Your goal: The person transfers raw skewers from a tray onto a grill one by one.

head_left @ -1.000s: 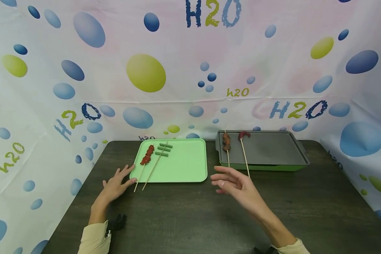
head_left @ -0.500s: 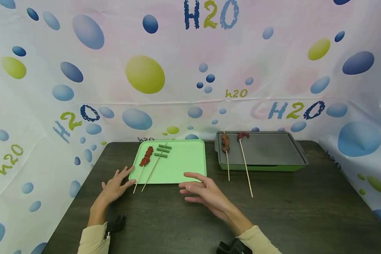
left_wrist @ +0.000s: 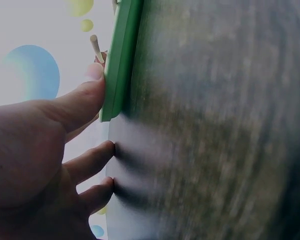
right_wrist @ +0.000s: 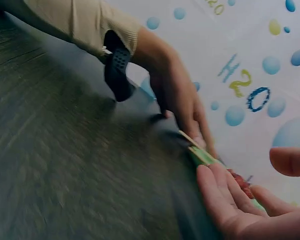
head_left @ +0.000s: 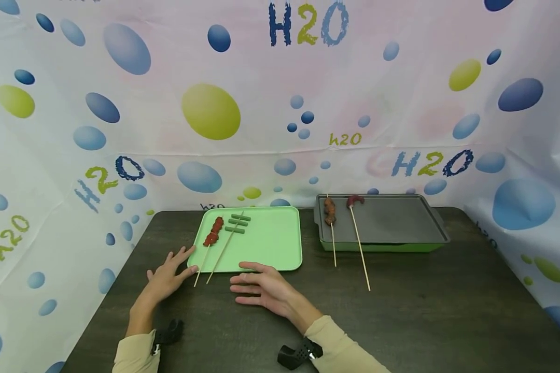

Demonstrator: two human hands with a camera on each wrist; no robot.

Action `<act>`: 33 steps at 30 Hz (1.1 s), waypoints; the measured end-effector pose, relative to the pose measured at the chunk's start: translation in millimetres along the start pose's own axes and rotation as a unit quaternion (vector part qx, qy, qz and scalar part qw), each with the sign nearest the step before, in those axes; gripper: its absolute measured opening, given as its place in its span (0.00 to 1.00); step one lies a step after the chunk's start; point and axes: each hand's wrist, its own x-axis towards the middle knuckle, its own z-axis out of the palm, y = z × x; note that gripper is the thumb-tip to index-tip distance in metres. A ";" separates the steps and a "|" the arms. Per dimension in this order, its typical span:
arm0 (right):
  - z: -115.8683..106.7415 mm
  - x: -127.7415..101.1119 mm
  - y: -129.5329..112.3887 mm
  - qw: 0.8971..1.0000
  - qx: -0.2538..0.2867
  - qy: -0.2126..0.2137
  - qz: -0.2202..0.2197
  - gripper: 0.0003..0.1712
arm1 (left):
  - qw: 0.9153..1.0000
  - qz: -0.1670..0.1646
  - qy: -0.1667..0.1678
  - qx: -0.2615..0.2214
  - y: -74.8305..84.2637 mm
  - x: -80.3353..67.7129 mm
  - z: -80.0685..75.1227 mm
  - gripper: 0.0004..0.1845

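Note:
My left hand (head_left: 164, 280) rests at the front left corner of the light green tray (head_left: 273, 246), thumb and index finger touching its rim. In the left wrist view, two other fingertips (left_wrist: 109, 147) rest on the table. On the tray lie a skewer of red pieces (head_left: 213, 231) and a skewer with green pieces (head_left: 236, 223) across it, their sticks jutting over the front rim. My right hand (head_left: 268, 292) holds nothing; its fingers are spread just in front of the tray's front edge, to the right of the sticks.
A grey griddle plate (head_left: 401, 223) on a green base stands right of the tray. On it lie a brown meat skewer (head_left: 330, 211) and a skewer with a curled dark red piece (head_left: 354, 201), sticks overhanging the front. A printed curtain (head_left: 261, 67) hangs behind the dark table (head_left: 424, 305).
My right hand has moved left from in front of the griddle to in front of the tray, its fingers spreading. The left hand has stayed at the tray's corner.

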 end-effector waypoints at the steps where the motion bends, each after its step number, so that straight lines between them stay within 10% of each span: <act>1: 2.3 3.1 2.7 1.000 0.008 0.002 0.002 0.33 | 1.000 -0.001 0.000 0.001 -0.1 0.2 0.0 0.39; 33: 34.7 66.0 32.5 0.990 0.125 0.061 -0.015 0.32 | 1.000 -0.005 0.004 0.011 0.5 1.2 0.7 0.39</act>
